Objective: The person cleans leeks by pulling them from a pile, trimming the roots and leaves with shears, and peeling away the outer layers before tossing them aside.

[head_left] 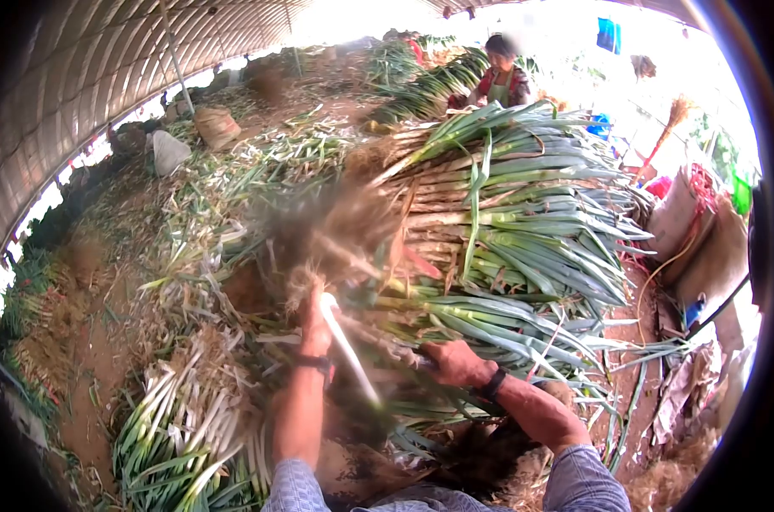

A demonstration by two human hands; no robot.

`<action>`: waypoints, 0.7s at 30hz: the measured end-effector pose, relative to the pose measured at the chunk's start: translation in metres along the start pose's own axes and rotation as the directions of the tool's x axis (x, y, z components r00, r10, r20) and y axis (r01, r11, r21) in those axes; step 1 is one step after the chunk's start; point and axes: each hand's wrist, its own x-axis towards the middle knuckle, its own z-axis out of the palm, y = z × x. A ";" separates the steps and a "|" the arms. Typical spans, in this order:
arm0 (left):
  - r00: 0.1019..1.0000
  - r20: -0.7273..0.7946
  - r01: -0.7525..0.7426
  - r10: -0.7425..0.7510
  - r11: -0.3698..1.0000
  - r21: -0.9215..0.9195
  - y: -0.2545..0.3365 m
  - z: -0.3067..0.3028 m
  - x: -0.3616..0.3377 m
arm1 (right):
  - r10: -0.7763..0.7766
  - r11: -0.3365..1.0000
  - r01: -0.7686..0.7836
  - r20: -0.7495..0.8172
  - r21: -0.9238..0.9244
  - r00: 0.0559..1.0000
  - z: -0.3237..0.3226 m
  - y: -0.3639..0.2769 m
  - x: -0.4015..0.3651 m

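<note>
My left hand [313, 303] is closed around the root end of a green onion [351, 354], whose bare white stalk slants down to the right. Fine roots and dirt blur just above that hand. Closed fingers show on my right hand [459, 363], round a long, thin thing with a dark part [419, 358]; motion blur hides what it is. Beyond both hands lies a big heap of unpeeled green onions [506, 222], leaves pointing right. At lower left, a pile of whiter green onions [186, 418] rests on the ground.
Another person [502, 77] is behind the heap. Sacks [703, 230] stand at the right, near a broom-like bundle [673, 115]. Peeled leaves [208, 222] litter the ground at left. A pole [178, 60] rises under the curved roof [88, 94].
</note>
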 end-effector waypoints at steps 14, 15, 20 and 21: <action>0.950 0.312 0.067 -0.019 0.987 -0.143 -0.081 0.001 -0.028 | 0.021 0.999 -0.015 -0.213 0.030 0.977 0.001 0.000 0.001; 0.958 0.285 0.054 -0.020 0.992 -0.113 -0.083 0.002 -0.030 | 0.053 0.998 -0.045 -0.215 0.042 0.975 0.000 0.000 -0.001; 0.978 0.207 -0.079 0.019 0.954 0.289 -0.093 -0.007 -0.030 | 0.205 0.979 -0.206 -0.109 0.003 0.973 -0.008 0.002 -0.007; 0.985 0.170 -0.056 0.016 0.971 0.233 -0.088 -0.002 -0.035 | 0.186 0.982 -0.188 -0.092 -0.015 0.978 -0.002 0.010 -0.011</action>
